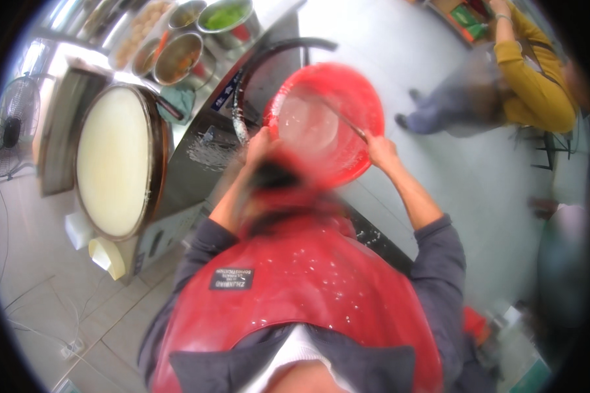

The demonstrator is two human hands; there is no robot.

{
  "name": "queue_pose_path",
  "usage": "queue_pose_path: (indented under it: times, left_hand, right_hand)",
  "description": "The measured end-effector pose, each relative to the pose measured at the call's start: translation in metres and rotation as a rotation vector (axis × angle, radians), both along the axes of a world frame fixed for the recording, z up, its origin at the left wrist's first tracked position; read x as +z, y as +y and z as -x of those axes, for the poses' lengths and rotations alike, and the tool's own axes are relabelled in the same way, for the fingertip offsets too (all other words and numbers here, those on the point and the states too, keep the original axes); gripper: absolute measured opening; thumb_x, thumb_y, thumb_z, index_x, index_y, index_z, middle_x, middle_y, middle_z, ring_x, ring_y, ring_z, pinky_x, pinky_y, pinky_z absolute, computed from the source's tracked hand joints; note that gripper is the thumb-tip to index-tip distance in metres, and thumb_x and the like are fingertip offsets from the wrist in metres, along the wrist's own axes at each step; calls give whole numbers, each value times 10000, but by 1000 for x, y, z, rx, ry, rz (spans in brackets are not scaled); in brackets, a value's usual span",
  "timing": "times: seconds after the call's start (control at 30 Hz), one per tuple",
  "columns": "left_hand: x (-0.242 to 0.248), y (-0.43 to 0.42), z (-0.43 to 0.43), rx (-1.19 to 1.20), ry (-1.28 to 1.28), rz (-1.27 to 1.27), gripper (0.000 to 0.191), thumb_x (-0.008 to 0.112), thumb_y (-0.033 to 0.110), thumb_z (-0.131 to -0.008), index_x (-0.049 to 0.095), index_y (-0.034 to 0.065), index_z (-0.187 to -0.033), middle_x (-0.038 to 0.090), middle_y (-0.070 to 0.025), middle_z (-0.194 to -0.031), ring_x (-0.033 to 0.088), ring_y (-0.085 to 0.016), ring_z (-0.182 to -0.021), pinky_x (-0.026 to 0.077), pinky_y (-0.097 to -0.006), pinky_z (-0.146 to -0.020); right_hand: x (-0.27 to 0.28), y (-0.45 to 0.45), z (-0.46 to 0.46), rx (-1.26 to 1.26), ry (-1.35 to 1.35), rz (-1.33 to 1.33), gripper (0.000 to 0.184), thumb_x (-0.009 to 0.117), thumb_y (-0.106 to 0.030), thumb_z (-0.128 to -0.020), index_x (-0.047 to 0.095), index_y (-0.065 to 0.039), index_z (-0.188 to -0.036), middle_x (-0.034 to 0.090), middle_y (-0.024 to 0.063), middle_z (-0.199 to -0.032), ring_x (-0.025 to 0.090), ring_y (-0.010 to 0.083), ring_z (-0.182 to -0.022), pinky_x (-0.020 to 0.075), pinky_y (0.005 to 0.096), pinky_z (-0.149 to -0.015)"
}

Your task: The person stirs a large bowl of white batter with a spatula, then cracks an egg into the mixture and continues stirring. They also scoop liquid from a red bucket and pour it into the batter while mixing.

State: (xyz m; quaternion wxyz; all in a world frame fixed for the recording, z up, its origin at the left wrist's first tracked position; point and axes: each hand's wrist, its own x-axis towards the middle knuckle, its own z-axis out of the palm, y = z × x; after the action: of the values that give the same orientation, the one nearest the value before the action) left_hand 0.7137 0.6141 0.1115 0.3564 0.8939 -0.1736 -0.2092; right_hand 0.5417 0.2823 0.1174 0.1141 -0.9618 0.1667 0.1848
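A red plastic bucket [361,93], tilted so that its inside faces me, is in front of my body. Pale, wet batter-like stuff [307,123] lies on its bottom. At the bucket's near left rim, my left hand [259,147] is closed on the edge. My right hand [382,151] grips the handle of a slim utensil [346,120] that reaches into the bucket; the utensil's far end is blurred. A red apron [300,280] spotted with white splashes covers my front.
Left of me is a round griddle [113,162] with a pale layer on it. Behind it stand steel pots [179,59], a tray of eggs [142,29] and a teal cloth [177,103]. A fan [14,125] is far left. A person in yellow sleeves [536,93] is at the right.
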Motion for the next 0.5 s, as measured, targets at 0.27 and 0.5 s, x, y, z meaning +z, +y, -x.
queue_pose_path:
  times: [0.27, 0.5]
  left_hand:
    - [33, -13, 22, 45, 2, -92, 310, 701, 107, -809, 582, -27, -1061, 671, -156, -917, 633, -211, -805, 510, -358, -734]
    - [24, 1, 8, 18, 29, -109, 320, 704, 125, -811, 580, -19, -1068, 673, -159, -924, 637, -220, -822, 505, -357, -747]
  right_hand:
    - [-15, 8, 61, -144, 355, -754, 482, 555, -32, -804, 539, -155, -1270, 585, 99, -664, 569, 205, -511, 449, 361, -417]
    - [-40, 86, 64, -731, 387, -1551, 445, 625, -62, -804, 537, -115, -1237, 444, -11, -564, 435, 90, -428, 357, 256, -357]
